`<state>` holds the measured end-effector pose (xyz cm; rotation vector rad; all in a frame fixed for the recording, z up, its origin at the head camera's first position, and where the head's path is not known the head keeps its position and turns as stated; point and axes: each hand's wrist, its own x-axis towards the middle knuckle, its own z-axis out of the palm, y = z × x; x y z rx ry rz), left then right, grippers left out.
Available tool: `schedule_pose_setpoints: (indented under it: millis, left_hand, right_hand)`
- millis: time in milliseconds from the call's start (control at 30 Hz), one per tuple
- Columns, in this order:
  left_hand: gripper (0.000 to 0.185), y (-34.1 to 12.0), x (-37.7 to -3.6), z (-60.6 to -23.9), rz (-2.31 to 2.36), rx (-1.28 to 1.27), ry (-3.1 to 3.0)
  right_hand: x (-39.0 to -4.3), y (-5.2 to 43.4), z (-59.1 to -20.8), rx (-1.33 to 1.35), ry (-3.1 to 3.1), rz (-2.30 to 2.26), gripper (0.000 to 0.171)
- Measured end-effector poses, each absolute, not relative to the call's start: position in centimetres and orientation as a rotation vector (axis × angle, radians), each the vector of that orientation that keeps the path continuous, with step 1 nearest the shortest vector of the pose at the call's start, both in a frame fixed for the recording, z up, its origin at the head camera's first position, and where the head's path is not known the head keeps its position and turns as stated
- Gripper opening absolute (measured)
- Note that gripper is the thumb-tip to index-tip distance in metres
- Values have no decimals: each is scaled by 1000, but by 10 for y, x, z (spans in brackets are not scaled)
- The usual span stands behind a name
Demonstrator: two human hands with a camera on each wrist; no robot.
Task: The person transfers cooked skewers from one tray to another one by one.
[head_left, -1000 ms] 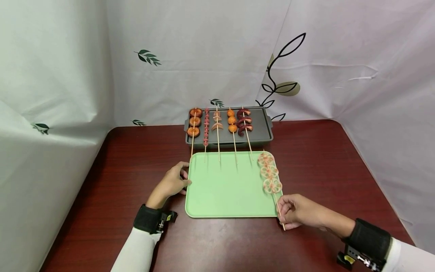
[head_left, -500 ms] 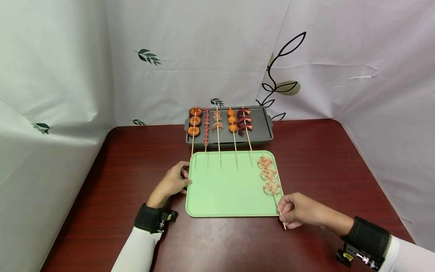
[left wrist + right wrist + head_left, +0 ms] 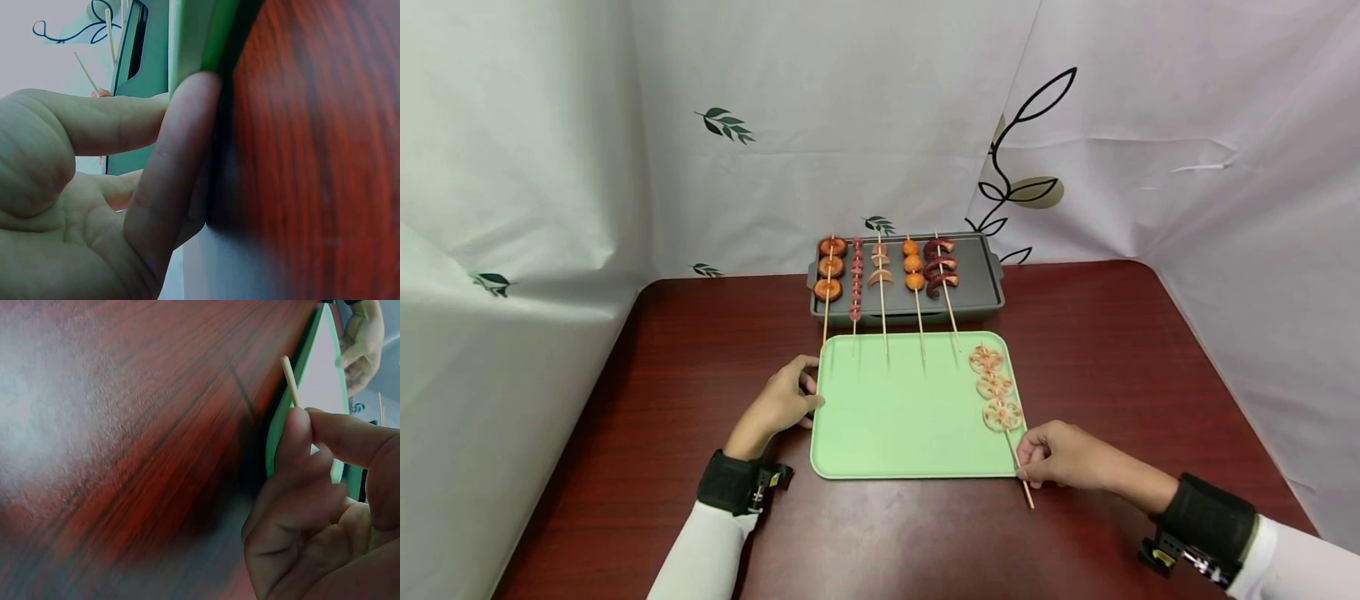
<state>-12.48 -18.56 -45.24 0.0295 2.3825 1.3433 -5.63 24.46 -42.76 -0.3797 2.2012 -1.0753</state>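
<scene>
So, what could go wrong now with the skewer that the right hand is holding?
The right hand pinches the lotus root skewer only at its bare end, so it may tilt or roll. It lies at the green tray's right edge and could slide off. The stick tips from the grey pan could be bumped.

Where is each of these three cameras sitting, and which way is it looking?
Head: worn on the head, looking forward and down at the table, green tray, grill pan; both hands and sleeves show.
Left wrist: low beside the left hand, looking along the tray's edge; fingers fill the view.
Right wrist: low by the right hand, looking across the table at the skewer it pinches.
Shared: both wrist views show the green tray; the right also catches the left hand.
</scene>
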Motion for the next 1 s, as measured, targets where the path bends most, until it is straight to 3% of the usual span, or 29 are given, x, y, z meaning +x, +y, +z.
schedule_pose_setpoints:
  millis: [333, 900, 1000]
  left_hand:
    - [62, -185, -124, -451, 1340, 23, 2381]
    - [62, -184, -125, -449, 1329, 13, 2394]
    - [62, -184, -125, -450, 1331, 9, 2394]
  right_hand:
    - [-61, 247, -425, -433, 2269, -1020, 13]
    - [-95, 253, -402, -499, 2618, -916, 9]
    - [-103, 251, -402, -535, 2709, -875, 14]
